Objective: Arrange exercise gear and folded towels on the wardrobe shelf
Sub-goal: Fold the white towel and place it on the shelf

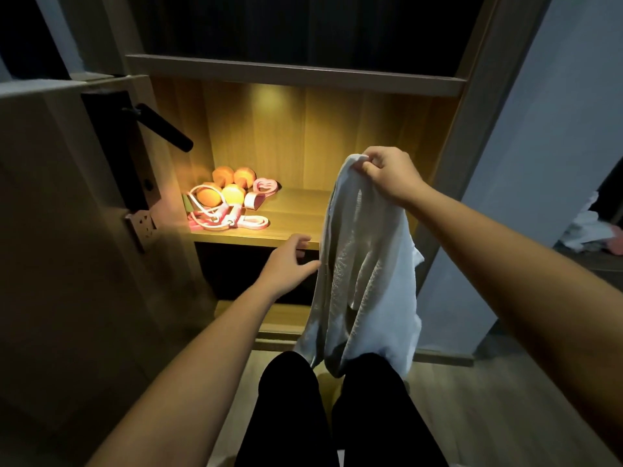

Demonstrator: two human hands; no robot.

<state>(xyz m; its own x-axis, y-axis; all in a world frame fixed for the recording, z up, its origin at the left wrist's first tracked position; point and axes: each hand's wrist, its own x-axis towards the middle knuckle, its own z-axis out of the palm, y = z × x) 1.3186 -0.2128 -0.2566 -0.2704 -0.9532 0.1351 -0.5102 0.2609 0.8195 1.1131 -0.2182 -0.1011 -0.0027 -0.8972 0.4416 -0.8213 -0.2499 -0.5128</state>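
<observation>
Beyond both hands, a lit wardrobe shelf (296, 214), with bare board just ahead of the right hand (387, 173) and to its left.

Under the right hand, a white towel (367, 264), not folded yet. Held by one top bunch only, thumb and fingers pinched together on the cloth. Hanging straight down from that hand, so long axis vertical, top end at the fingers, lower end far below the wrist. Judged light, soft and fully limp, with no shape of its own; terry surface, so probably not slippery. Best to take hold at two corners of one short edge, one per hand, for spreading flat before folding.

Left of the towel, the left hand (286, 261), lower than the right one. Fingers spread and relaxed, holding nothing, tips just beside the towel's edge; impossible to tell whether touching.

Beyond the left hand and slightly to its left, at the shelf's end: orange dumbbells (232, 178), then a pink-and-white skipping rope (215, 215) in loose loops nearer to the hand, then a small pink heart-shaped grip (265, 186). Seemingly in place.
</observation>
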